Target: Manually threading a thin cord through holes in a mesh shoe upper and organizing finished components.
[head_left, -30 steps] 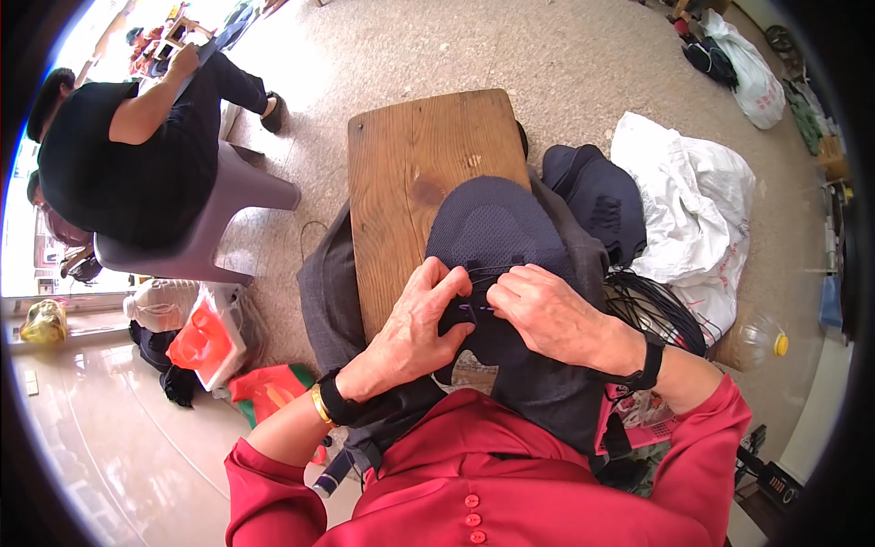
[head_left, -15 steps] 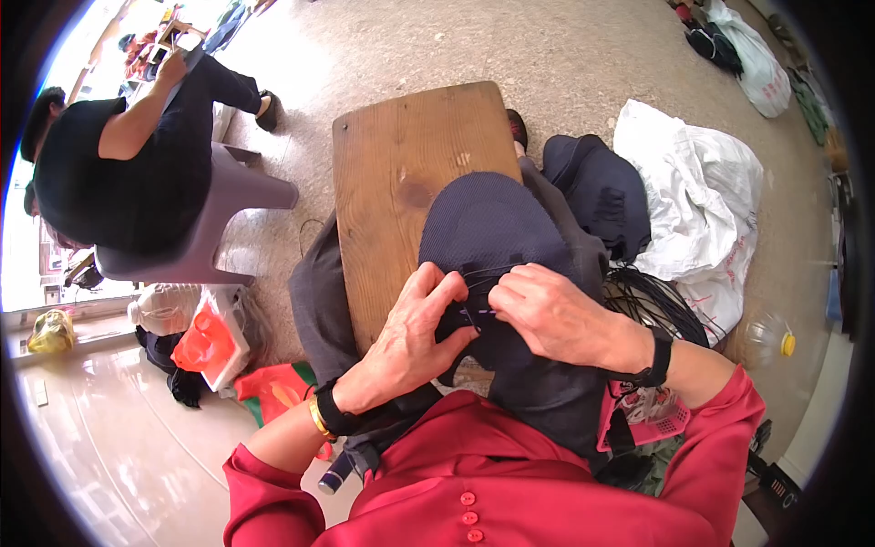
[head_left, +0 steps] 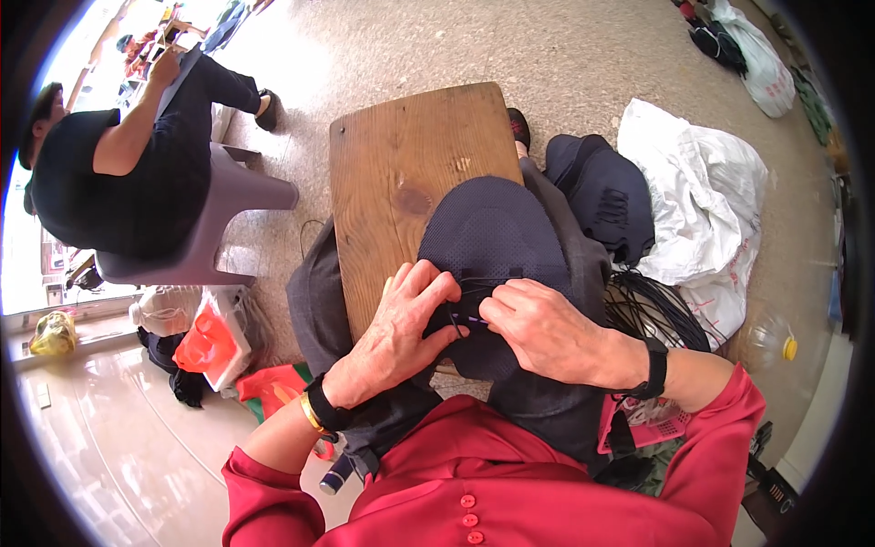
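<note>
A dark navy mesh shoe upper (head_left: 497, 223) lies across my lap and the near right corner of a wooden board. My left hand (head_left: 401, 310) is closed at the left edge of its lacing area, with a thin black lace (head_left: 453, 317) between thumb and fingers. To the right, my right hand (head_left: 542, 328) is curled into a pinch over the upper, and a stretch of lace runs between the two hands. The fingertips of the right hand are partly hidden. Small pale marks show on the dark fabric between the hands.
The wooden board (head_left: 383, 182) rests in front of me. On the right are stacked dark uppers (head_left: 602, 196), a white sack (head_left: 697, 201), a bundle of black laces (head_left: 656, 305) and a pink basket (head_left: 670, 428). A person (head_left: 109, 182) sits on a grey stool (head_left: 232, 196) at left.
Both hands have shifted slightly left, and my right hand has come a little lower. The lace between them remains in place. The person at left has raised their head a little.
</note>
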Motion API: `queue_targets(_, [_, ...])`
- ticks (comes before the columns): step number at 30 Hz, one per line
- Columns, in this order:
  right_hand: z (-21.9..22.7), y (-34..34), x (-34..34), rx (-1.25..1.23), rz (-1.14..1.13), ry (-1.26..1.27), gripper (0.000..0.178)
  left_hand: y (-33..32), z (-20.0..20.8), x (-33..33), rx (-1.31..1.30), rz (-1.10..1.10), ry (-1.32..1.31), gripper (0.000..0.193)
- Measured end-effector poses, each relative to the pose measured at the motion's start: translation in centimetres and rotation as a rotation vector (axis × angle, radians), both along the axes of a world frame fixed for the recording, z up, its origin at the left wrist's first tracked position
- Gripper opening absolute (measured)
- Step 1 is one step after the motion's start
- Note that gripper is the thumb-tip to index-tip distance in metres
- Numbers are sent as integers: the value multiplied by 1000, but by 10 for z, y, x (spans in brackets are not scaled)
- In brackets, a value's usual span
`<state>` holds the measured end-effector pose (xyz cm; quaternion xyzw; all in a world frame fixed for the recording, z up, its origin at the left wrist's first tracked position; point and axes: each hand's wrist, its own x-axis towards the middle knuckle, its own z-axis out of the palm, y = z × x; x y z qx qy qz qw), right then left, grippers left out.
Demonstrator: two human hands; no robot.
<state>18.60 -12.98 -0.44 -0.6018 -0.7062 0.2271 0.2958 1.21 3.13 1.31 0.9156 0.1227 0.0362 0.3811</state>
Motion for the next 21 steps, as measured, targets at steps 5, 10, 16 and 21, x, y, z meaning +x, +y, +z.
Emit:
queue_targets(5, [4,0,6,-20,27,11,27,0,1,1,-6,-2,7,43])
queue_targets(10, [3,-1,7,-14,31,24,27,2,1,2,-8,-6,28,43])
queue_targets(16, [3,-1,9,-3,36,17,27,1,4,3,-6,-8,40,42])
queue_targets(21, [4,-4,11,-19,40,12,28,-1,3,4,-13,-19,45,42])
